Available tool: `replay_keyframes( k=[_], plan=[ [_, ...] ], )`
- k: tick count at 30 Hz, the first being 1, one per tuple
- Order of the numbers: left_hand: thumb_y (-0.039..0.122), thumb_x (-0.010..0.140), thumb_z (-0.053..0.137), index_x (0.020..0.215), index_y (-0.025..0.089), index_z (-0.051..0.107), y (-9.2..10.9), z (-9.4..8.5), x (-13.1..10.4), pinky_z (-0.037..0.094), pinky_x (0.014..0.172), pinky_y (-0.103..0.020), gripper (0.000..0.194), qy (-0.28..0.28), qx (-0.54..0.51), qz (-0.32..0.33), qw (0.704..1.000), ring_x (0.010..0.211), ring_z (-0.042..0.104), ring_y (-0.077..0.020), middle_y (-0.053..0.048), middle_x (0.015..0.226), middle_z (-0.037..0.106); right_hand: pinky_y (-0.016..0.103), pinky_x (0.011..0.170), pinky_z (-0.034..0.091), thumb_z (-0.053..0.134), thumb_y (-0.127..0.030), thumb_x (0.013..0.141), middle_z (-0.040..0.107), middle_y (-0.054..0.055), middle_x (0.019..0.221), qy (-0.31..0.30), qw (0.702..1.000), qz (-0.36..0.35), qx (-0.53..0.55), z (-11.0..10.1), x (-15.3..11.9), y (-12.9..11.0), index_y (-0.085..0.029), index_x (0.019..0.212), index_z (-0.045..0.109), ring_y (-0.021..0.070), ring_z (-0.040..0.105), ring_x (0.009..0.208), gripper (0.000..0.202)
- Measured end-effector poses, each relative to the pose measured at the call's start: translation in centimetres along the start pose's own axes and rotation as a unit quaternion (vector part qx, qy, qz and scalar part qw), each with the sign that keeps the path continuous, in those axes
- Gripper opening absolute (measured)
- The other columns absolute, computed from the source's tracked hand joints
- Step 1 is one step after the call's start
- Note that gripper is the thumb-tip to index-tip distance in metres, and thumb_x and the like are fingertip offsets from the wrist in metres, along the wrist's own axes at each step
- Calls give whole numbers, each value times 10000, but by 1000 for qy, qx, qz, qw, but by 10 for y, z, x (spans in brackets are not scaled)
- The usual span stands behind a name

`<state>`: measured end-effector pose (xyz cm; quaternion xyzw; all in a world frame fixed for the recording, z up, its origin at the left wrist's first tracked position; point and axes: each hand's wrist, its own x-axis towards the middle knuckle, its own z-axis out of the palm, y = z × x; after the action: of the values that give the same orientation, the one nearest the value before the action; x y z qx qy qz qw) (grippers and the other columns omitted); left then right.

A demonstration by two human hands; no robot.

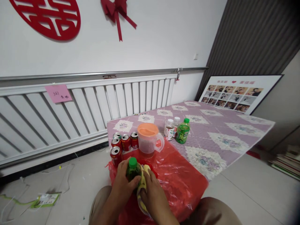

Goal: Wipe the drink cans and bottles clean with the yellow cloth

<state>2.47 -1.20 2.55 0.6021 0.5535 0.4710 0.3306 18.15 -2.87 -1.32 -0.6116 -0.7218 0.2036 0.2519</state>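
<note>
My left hand (pixel 125 184) is wrapped round a green bottle with a green cap (pixel 132 163), which stands upright near the table's front edge. Against the bottle's right side, my right hand (pixel 152 190) grips a yellow and grey cloth (pixel 142 184). Both hands are over a red plastic sheet (pixel 178 175). Just behind them stands a clear pitcher with an orange lid (pixel 147 137), some liquid at its bottom. Several opened drink cans (pixel 126 142) are grouped left of the pitcher. Part of a red object shows behind my right hand.
Two white-capped bottles (pixel 169 129) and another green bottle (pixel 183 132) stand on the patterned tablecloth (pixel 206 159). A white radiator (pixel 93 109) runs along the wall behind. A photo board (pixel 241 81) leans at the right. A power strip (pixel 47 200) lies on the floor.
</note>
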Motion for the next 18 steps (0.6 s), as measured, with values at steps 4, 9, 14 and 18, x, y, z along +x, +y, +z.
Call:
replay_keyframes(
  k=[4,9,14,18],
  plan=[
    [269,713,749,1286,220,607,0,2,2,459,1085,-511,592,28,52,2,998,1168,572,-319,-103,1203,567,458,1208,361,478,-8,753,474,155,1568,23,998,-12,50,3,-1,13,-154,1454,545,259,429,1463,719],
    [236,700,739,1365,218,521,0,1,3,434,1121,-498,701,11,9,11,1000,1264,550,-318,-112,1314,579,501,1189,385,453,-98,835,451,105,1585,128,985,-58,101,-10,-5,10,-242,1460,542,268,414,1471,647],
    [212,729,696,1293,210,521,4,0,2,504,1041,-452,591,0,-23,-9,1000,1153,633,-278,-100,1274,629,510,1199,362,493,-95,827,364,56,1635,167,971,-152,80,-24,-1,-10,-319,1474,521,280,354,1496,685],
    [229,730,709,1277,213,529,6,-2,1,521,1013,-453,576,-13,-22,-11,1000,1118,649,-278,-97,1265,637,539,1196,355,488,-56,802,350,100,1645,114,987,-103,52,-16,7,-7,-265,1474,532,300,350,1498,705]
  ],
)
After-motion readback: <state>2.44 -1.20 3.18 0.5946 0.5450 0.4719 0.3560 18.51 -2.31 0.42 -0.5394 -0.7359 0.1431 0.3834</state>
